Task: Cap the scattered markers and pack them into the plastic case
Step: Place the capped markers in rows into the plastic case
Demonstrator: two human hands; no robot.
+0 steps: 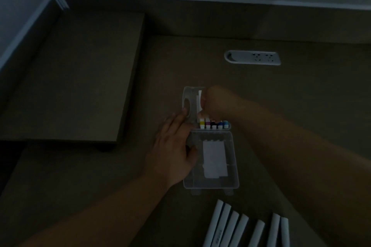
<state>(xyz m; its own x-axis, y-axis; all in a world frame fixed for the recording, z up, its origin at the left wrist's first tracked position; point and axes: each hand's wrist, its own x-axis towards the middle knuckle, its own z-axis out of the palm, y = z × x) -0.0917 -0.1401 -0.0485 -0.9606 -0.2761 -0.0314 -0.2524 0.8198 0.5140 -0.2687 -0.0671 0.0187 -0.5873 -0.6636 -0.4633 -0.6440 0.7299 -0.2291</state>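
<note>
A clear plastic case (189, 104) lies open on the desk, its lid (232, 166) folded toward me with a white card inside. Several capped markers (213, 124) sit side by side in the case, their coloured ends showing yellow, pink, black and blue. My left hand (174, 146) rests flat with straight fingers against the case's left side. My right hand (212, 102) hovers over the case, fingers curled down onto the markers; what it pinches is hidden. Several white markers (236, 226) lie in a row at the near edge.
A built-in socket strip (253, 57) sits in the desk behind the case. A raised flat platform (80, 78) fills the left side. A wall ledge runs along the back. The scene is very dark.
</note>
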